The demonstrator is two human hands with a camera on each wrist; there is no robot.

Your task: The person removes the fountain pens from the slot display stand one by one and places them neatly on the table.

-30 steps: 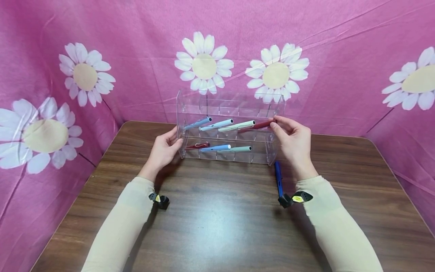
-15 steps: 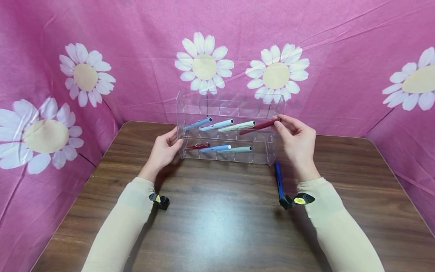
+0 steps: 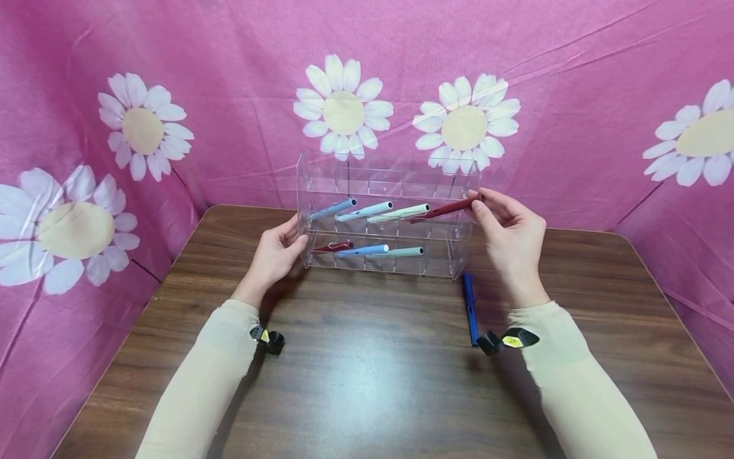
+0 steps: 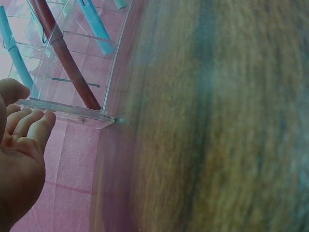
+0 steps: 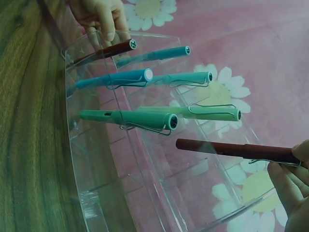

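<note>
A clear tiered pen rack (image 3: 381,269) stands toward the back of the table. My left hand (image 3: 277,256) grips its left side panel between thumb and fingers, also seen edge-on in the left wrist view. With thumb and fingertips, my right hand (image 3: 513,245) pinches a dark red pen (image 5: 231,149) by its clip end, at the rack's right side. That pen's other end points left and overlaps the rack. The middle tier bears a blue pen (image 3: 334,209), a light blue pen (image 3: 365,211) and a pale green pen (image 3: 399,213).
Along the lower tier lie another dark red pen (image 3: 334,247), a bright blue pen (image 3: 362,250) and a green pen (image 3: 404,252). A dark blue pen (image 3: 469,309) rests on the wooden table (image 3: 355,395) near my right wrist. Pink flowered cloth (image 3: 246,127) hangs behind.
My right hand has shifted right, drawing the dark red pen along with it out of the middle tier. The left hand and the rack have stayed put.
</note>
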